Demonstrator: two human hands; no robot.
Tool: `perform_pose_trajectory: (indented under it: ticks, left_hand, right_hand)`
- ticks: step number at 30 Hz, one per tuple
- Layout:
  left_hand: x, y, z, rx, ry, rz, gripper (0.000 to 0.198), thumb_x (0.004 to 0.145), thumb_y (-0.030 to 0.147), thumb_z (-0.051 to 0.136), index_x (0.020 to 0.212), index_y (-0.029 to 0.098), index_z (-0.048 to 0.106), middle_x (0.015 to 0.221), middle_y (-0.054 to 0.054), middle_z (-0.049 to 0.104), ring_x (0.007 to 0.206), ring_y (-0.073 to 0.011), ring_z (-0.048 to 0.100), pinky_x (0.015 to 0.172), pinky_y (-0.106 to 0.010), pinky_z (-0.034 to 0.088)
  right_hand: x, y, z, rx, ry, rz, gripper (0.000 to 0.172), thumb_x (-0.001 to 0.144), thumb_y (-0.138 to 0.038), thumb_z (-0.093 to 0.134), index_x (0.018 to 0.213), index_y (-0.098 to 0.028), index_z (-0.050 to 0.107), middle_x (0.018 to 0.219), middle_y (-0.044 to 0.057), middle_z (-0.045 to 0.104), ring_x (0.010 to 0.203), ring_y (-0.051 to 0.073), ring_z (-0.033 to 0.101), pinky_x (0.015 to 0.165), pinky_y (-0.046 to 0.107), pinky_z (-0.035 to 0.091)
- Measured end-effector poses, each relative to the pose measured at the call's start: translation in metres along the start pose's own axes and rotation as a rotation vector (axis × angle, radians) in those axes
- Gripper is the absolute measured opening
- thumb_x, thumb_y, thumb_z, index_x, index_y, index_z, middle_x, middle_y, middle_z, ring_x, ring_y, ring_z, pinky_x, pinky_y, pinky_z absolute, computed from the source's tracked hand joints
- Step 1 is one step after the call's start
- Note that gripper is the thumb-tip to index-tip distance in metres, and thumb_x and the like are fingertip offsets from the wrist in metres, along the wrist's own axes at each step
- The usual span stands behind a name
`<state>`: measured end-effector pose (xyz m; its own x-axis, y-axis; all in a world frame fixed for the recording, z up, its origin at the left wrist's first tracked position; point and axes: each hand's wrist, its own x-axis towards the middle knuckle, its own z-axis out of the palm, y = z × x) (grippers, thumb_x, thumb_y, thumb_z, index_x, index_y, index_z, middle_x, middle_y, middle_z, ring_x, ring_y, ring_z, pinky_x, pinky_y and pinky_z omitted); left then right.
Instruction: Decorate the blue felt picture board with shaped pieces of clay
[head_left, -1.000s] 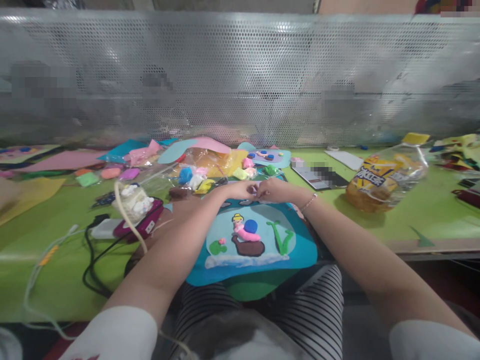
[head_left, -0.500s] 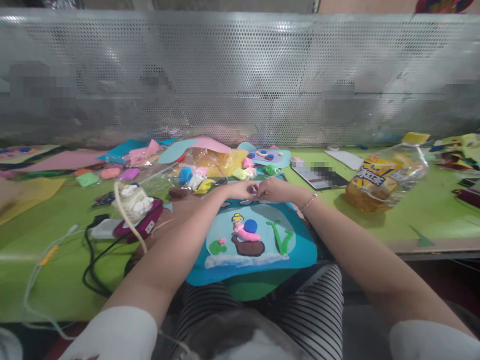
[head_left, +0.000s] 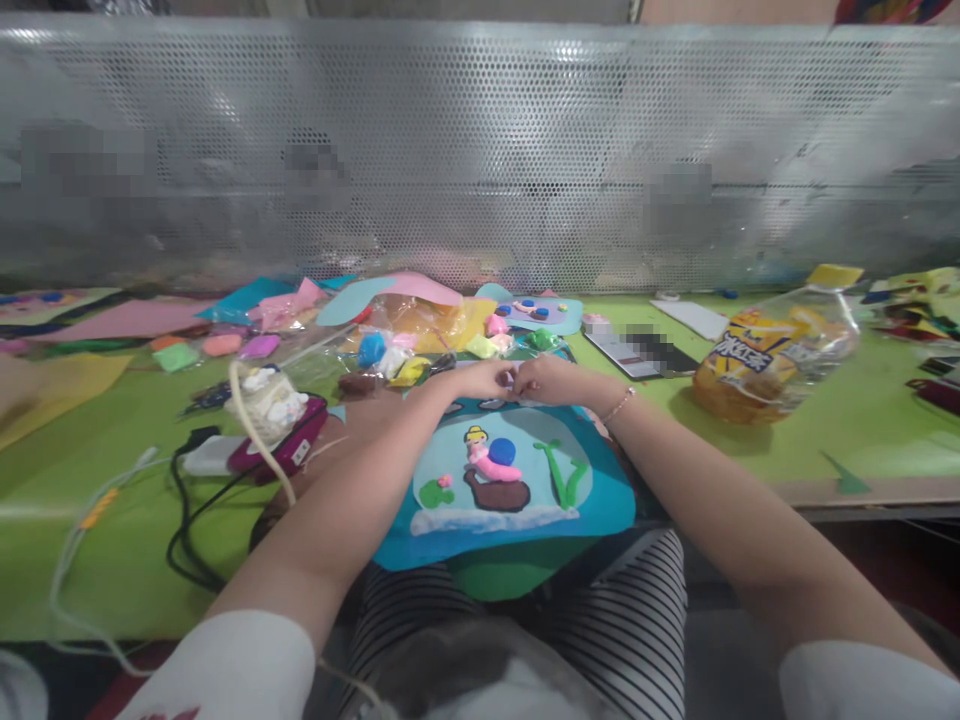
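My left hand [head_left: 486,381] and my right hand [head_left: 544,379] meet above the far edge of a blue paper picture [head_left: 615,500]. The fingers of both are pinched together. Whatever lies between the fingertips is too small to make out. Modelling clay shapes decorate the picture: a pink and blue snail figure with a yellow hat [head_left: 495,462], a brown boat-like shape [head_left: 501,494], green plants [head_left: 562,475] and a white strip [head_left: 487,521] along the bottom. The picture's near edge overhangs my lap, with green paper [head_left: 517,570] below it. My hands hide part of its top.
Bagged clay lumps [head_left: 371,349] and coloured paper [head_left: 420,288] lie behind my hands. A phone [head_left: 637,347] and a tilted drink bottle [head_left: 772,350] are to the right. Cables [head_left: 184,540] and a magenta box [head_left: 300,440] are to the left. A perforated metal screen [head_left: 480,150] stands behind.
My fingertips have shifted very slightly against each other. The picture and the things around it look the same.
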<state>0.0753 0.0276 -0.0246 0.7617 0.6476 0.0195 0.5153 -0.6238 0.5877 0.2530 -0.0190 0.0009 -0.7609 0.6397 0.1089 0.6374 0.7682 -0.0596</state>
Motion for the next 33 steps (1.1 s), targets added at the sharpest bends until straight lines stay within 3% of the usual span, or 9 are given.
perform_pose_trajectory:
  ticks: [33]
  left_hand:
    - [0.0009,0.0018,0.0009,-0.012,-0.01,0.04,0.033,0.066,0.032,0.066,0.096,0.018,0.06,0.086,-0.001,0.063,0.079,-0.0165,0.056,0.07,-0.024,0.04]
  right_hand:
    - [0.0003,-0.0014,0.0008,0.004,-0.004,0.01,0.025,0.076,-0.01,0.052,0.083,-0.018,0.074,0.088,0.006,0.071,0.069,0.013,0.058,0.063,0.022,0.038]
